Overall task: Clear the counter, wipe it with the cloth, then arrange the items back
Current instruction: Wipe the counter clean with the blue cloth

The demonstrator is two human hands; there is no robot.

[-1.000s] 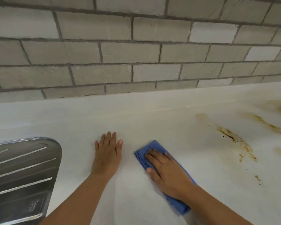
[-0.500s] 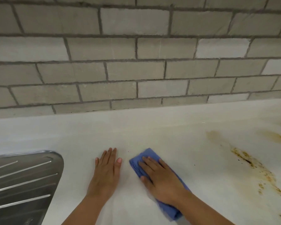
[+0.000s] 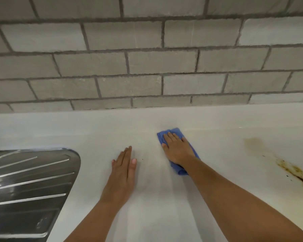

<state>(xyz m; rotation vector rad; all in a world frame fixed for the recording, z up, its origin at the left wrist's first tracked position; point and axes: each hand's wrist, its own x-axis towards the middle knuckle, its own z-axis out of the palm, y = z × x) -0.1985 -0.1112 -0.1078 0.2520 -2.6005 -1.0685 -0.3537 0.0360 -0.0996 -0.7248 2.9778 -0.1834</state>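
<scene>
Pressing flat on the blue cloth (image 3: pixel 176 132), the right hand (image 3: pixel 177 151) has its fingers straight and together, palm down, curled round nothing. Cloth is folded and lies on the white table (image 3: pixel 164 206), near the back edge, at about 1 o'clock from the left hand (image 3: pixel 123 173). Cloth edges show past the fingertips and below the wrist; the rest is hidden under the palm.

Left hand lies open and flat on the bare table, fingers together pointing to 12 o'clock, thumb alongside. It holds nothing and is apart from the cloth.

Ribbed stainless steel drainboard (image 3: pixel 30 186) is set into the table at 8 o'clock, well apart from both hands. Brown rusty stains (image 3: pixel 294 170) streak the table at 3 to 4 o'clock, with a fainter yellowish patch (image 3: pixel 254 143) just above them. Cloth is well apart from the stains. Grey brick-pattern tiled wall (image 3: pixel 147 63) with dark grout fills the view at 12 o'clock, behind the table.
</scene>
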